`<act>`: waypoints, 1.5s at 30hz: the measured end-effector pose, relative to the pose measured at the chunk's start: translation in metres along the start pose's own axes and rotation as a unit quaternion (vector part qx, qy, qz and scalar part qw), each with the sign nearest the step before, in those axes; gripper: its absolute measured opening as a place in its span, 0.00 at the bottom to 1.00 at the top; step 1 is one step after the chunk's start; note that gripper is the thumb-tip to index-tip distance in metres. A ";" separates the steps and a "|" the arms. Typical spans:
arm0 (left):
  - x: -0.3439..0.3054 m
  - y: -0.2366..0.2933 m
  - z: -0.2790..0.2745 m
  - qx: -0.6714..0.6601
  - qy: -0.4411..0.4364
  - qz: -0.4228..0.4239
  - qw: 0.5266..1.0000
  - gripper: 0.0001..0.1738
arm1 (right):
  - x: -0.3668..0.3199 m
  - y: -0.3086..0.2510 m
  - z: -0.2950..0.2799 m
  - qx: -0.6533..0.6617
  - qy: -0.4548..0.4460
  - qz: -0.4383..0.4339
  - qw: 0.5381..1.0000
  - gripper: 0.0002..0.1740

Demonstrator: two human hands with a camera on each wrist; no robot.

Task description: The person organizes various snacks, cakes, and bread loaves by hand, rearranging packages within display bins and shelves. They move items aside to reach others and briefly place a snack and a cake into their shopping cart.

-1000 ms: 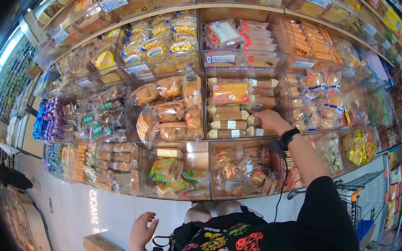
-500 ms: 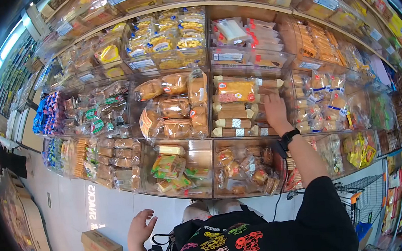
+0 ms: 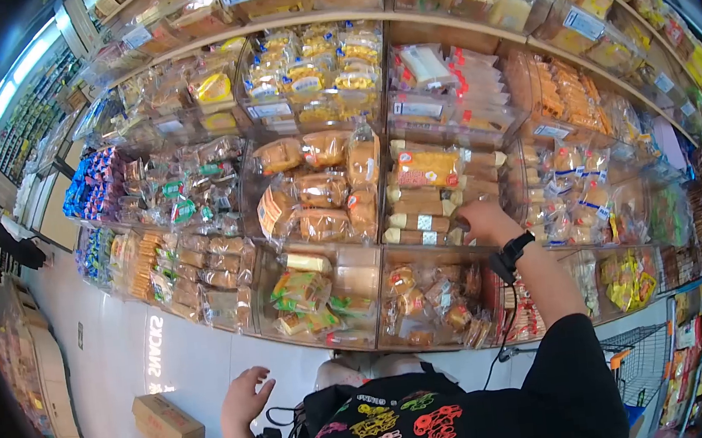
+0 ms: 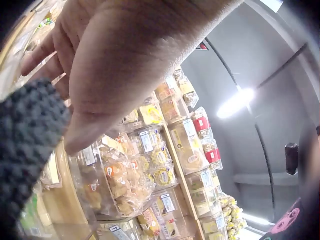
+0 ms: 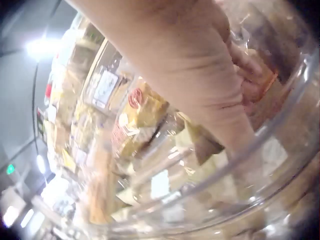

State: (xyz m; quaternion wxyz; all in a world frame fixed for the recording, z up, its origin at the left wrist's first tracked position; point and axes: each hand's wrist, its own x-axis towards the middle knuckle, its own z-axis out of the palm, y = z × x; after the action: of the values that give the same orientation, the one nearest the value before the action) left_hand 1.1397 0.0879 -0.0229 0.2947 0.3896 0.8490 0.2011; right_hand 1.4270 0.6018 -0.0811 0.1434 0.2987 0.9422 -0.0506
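Observation:
My right hand [image 3: 489, 222] reaches down into a clear-walled bin of long brown packaged rolls [image 3: 409, 220] with cream-coloured ends. Its fingers [image 5: 252, 75] bend down among the packs at the bin's front right, and the thumb is low behind the clear rim [image 5: 272, 132]. I cannot tell whether they pinch a roll or only touch it. A yellow bread pack [image 3: 427, 167] lies on the rolls farther back, apart from the hand. Down by the body, my left hand [image 3: 248, 398] hangs with loosely bent fingers and holds nothing.
Bagged brown buns [image 3: 320, 190] fill the bin to the left. Small bagged breads [image 3: 433, 300] lie in the bin nearest the body. A cable [image 3: 499, 348] hangs from the right wrist. A shopping cart [image 3: 642, 360] stands at right, a cardboard box [image 3: 168, 429] on the floor at left.
My right hand first went deeper into the roll bin, beside the yellow pack, then came back to the front rolls. The view has shifted, moving the shelves rightward. My left hand stays about still.

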 end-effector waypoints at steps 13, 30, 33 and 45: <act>-0.001 -0.013 0.008 0.007 0.009 -0.031 0.999 0.16 | -0.009 0.021 0.024 0.096 -0.034 0.017 0.995 0.30; 0.058 -0.025 -0.041 0.076 -0.008 0.116 0.990 0.17 | -0.006 0.003 0.023 0.015 0.117 0.192 0.974 0.19; 0.126 -0.016 -0.035 -0.010 -0.086 0.136 0.987 0.13 | -0.016 -0.033 0.032 0.036 0.123 0.237 0.963 0.18; 0.285 -0.065 0.097 0.081 -0.147 -0.049 0.985 0.47 | 0.095 -0.361 0.117 0.509 0.003 0.209 0.835 0.34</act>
State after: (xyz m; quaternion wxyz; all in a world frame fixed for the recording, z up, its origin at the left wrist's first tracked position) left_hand 1.0192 0.2810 -0.2297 0.3934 0.3960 0.8277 0.0574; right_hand 1.1729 0.3380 -0.2178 -0.0250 0.5197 0.6988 -0.4910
